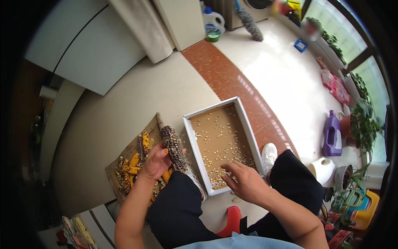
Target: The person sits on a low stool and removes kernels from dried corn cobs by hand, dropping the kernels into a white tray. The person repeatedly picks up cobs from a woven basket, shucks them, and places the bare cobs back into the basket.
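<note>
My left hand (157,162) holds a dark purple corn cob (174,146) with dry silk strands, tilted between the corn basket and the box. Over the near end of a shallow white-rimmed cardboard box (256,146) is my right hand (242,180), its fingers loosely bent and apart, with nothing seen in them. Loose pale corn kernels (217,180) lie scattered on the box's brown bottom, thickest at the near end and right side. To the left, a flat woven basket (152,125) bears several yellow and mottled corn cobs (134,160), partly hidden by my left arm and knee.
My white shoes (269,154) flank the box. A red object (231,218) stands on the floor between my legs. At right are a purple bottle (332,137), a white jug (322,169) and potted plants (363,121). A grey duster (250,26) and detergent bottle (214,21) stand ahead; cabinets are at left.
</note>
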{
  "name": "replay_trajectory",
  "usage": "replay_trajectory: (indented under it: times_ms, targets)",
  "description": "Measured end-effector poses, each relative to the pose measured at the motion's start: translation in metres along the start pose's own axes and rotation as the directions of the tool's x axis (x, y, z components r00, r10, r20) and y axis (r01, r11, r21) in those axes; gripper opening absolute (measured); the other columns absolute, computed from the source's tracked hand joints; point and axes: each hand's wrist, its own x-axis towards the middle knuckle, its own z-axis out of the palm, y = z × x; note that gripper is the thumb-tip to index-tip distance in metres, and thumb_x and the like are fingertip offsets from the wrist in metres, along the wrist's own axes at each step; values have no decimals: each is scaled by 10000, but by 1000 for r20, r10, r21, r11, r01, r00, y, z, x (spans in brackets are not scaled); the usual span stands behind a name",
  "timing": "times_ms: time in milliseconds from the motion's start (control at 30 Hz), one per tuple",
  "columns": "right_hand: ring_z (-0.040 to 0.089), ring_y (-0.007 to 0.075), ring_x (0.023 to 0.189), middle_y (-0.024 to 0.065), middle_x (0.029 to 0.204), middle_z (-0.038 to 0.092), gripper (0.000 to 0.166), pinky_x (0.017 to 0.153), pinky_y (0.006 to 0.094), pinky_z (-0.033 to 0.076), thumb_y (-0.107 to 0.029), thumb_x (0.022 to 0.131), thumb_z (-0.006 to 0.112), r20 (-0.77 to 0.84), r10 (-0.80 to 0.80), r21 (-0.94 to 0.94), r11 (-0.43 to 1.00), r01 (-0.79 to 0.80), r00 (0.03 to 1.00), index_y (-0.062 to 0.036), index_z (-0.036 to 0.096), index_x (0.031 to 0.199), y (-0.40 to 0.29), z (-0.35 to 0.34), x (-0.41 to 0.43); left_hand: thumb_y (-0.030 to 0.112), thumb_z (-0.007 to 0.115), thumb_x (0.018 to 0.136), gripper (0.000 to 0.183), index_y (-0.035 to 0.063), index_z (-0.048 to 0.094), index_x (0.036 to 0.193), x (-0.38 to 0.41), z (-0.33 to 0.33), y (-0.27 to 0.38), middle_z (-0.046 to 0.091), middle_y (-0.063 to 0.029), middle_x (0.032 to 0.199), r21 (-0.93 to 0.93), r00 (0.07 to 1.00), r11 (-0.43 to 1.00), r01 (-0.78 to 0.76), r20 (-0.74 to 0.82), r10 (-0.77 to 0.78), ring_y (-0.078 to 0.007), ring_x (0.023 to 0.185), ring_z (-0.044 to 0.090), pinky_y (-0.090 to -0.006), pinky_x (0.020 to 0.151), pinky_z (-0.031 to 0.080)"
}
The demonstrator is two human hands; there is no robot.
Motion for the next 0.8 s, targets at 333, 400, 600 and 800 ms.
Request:
replay_trajectory:
  times_ms: [333, 400, 600, 800]
  targets:
    - [580, 151, 783, 86, 931, 559, 406, 669, 277, 501, -285, 958, 412, 103, 228, 866, 459, -201, 968, 63, 501, 1146, 17, -12, -13, 231, 548, 751, 656, -125, 351, 1264, -33, 116, -36, 539, -187, 1065, -415, 958, 864, 286, 160, -240, -281, 969, 554, -384, 966, 406]
    - [569, 130, 733, 77, 894, 570, 425, 638, 264, 494, -314, 961, 393, 70, 221, 889, 429, -162, 973, 60, 514, 1122, 22, -12, -15, 234, 545, 749, 656, -125, 351, 1262, -42, 126, -54, 531, -189, 1066, -507, 961, 816, 277, 152, -232, -279, 971, 545, -379, 963, 409]
    - [540, 89, 642, 27, 769, 589, 391, 557, 221, 430, -341, 964, 378, 115, 226, 903, 381, -196, 967, 6, 556, 983, 33, -10, -19, 260, 556, 737, 638, -129, 400, 1218, -43, 134, -93, 509, -181, 1028, -507, 965, 821, 260, 123, -230, -271, 954, 498, -346, 904, 437]
    - [509, 93, 606, 20, 685, 553, 423, 525, 234, 372, -419, 951, 388, 109, 240, 903, 383, -197, 965, -61, 502, 757, 37, -12, -23, 297, 462, 793, 536, -83, 471, 1171, -35, 135, -101, 585, -163, 1018, -321, 961, 907, 274, 124, -247, -262, 902, 588, -365, 865, 463]
